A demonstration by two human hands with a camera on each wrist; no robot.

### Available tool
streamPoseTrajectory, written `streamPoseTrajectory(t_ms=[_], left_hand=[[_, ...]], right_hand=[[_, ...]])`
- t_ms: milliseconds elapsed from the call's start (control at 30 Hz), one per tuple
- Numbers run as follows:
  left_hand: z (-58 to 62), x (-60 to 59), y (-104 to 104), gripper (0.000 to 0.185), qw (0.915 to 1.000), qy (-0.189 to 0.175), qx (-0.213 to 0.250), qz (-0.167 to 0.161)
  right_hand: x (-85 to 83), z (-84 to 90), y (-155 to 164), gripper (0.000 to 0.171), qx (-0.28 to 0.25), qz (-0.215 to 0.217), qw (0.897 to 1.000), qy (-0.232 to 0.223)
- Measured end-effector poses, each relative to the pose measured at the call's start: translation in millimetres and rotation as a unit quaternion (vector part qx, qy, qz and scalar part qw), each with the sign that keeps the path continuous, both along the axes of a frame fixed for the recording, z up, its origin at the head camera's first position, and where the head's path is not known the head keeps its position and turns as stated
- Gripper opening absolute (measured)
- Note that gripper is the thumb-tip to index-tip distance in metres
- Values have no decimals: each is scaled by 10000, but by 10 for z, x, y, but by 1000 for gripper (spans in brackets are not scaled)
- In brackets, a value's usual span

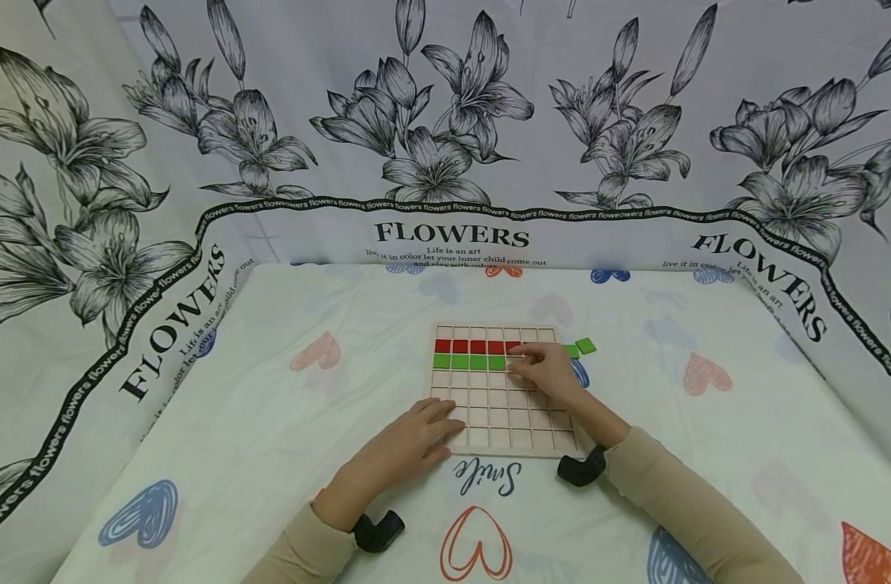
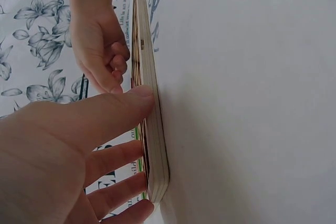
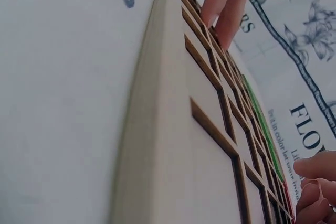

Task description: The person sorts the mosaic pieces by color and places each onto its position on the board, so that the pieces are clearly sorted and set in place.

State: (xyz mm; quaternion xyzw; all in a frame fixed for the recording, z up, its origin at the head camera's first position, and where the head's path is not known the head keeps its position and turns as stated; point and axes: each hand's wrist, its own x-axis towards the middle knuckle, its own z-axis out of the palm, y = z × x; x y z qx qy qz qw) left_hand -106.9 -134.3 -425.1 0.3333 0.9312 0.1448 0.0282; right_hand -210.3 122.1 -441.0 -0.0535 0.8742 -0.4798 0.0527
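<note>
Your pale wooden grid board [image 1: 504, 410] lies flat on the white cloth printed with hearts [image 1: 270, 422], just beyond the word "Smile". Its shallow square cells are mostly bare; the second row from the far edge holds a run of red square tiles [image 1: 469, 346], and the row below it holds a run of green square tiles [image 1: 467, 362].

Your left hand [image 1: 409, 446] rests at the board's 7 o'clock corner. The fingers lie straight and relaxed across the near-left cells, and the left wrist view shows the thumb [image 2: 126, 109] pressed flat against the board's outer edge. It holds nothing; it only presses on the board.

Your right hand [image 1: 544, 369] sits over the board at about 2 o'clock, at the right-hand end of the coloured rows. Its fingers are curled down towards the cells, but whether they pinch a tile cannot be told: the fingertips hide whatever is beneath them, and the right wrist view shows only bent fingertips [image 3: 317, 182] close above the grid.

Off the board at its 2 o'clock corner, two loose green square tiles [image 1: 585, 346] lie on the cloth, just beside the right hand.

A black-and-white flower-print backdrop [image 1: 445, 122] stands around the work area from 9 to 3 o'clock.
</note>
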Motion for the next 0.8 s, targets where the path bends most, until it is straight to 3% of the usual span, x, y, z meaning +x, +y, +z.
streamPoseTrajectory(t_ms=[167,533,800], left_hand=[[-2,-1,4,36,10000,2,13,-4],[-25,-11,5,36,9999,103,19,-22],[-23,-7,0,36,10000,76,-12,-28]], right_hand=[[20,38,43,31,-156,-95,9996,-215],[29,67,180,33,-127,-316,9994,-66],[47,45,255,32,-319,-416,9984,-233]])
